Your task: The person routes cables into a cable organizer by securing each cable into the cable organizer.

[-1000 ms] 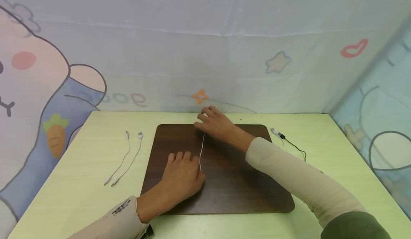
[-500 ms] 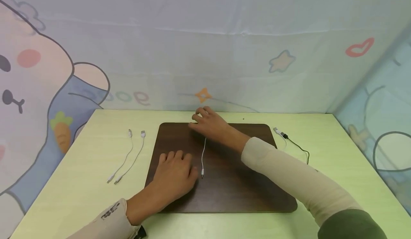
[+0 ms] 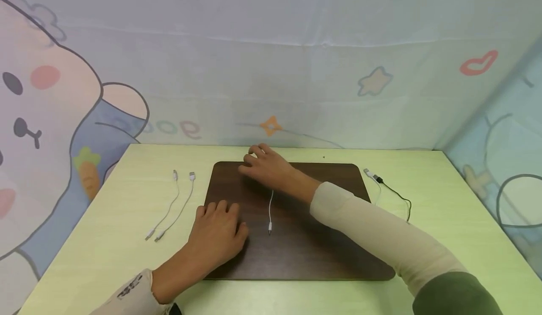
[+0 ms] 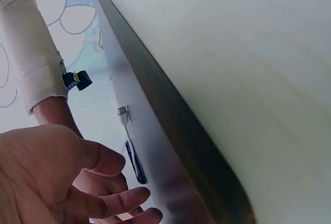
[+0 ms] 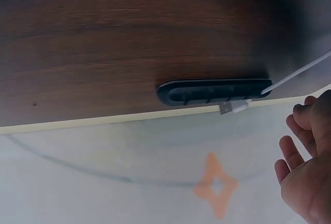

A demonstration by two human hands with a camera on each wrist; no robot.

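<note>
A thin white USB cable [image 3: 271,210] lies on the dark brown board [image 3: 313,254], its small connector pointing to the front. In the right wrist view the cable passes through the end slot of a black cable clip [image 5: 212,92] near the board's back edge, and its USB plug [image 5: 235,106] sticks out behind. My right hand [image 3: 267,168] hovers over that back edge, fingers loosely bent and holding nothing, and hides the clip in the head view. Over the board's left part, my left hand [image 3: 217,232] is apart from the cable, its fingers relaxed in the left wrist view.
Left of the board, two short white cables [image 3: 186,205] lie side by side on the pale table [image 3: 110,230]. To its right lie a white cable [image 3: 371,174] and a black cable [image 3: 400,195]. A printed cloth backdrop [image 3: 262,70] stands behind the table.
My left hand has let go of the cable's front end and moved left, leaving the connector on the board. My right hand has shifted left along the back edge.
</note>
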